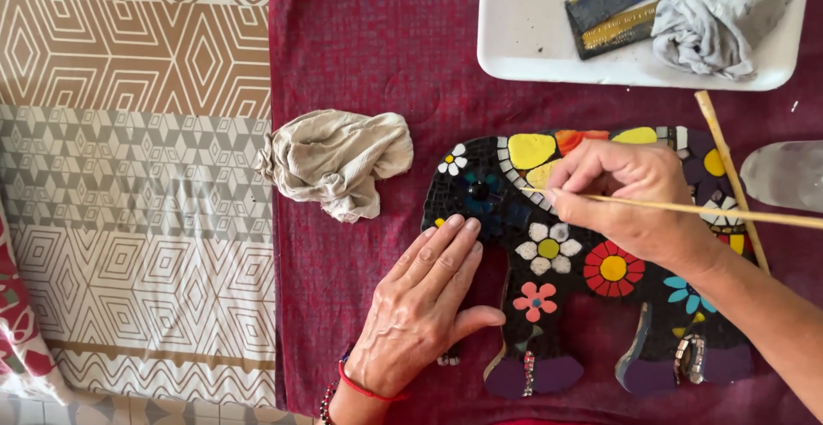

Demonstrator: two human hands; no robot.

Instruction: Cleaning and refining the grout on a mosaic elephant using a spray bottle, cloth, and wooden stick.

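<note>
While the left hand lay flat with its fingers together and gripped nothing, its fingertips pressed on the near left part of the mosaic elephant, a black piece set with bright flower tiles that rested on the dark red cloth. The right hand sat on top of the elephant's back, its fingers pinched shut on a thin wooden stick whose tip touched the mosaic near a yellow patch. A second wooden stick lay across the elephant's right end, partly under the held one. Just left of the elephant's head, a crumpled beige rag sat on the cloth. At the far side stood a white tray holding a grey rag and a couple of dark cards. A clear rounded object showed at the right edge, too cropped to identify. Left of the red cloth spread a patterned covering in brown and grey geometric bands.
</note>
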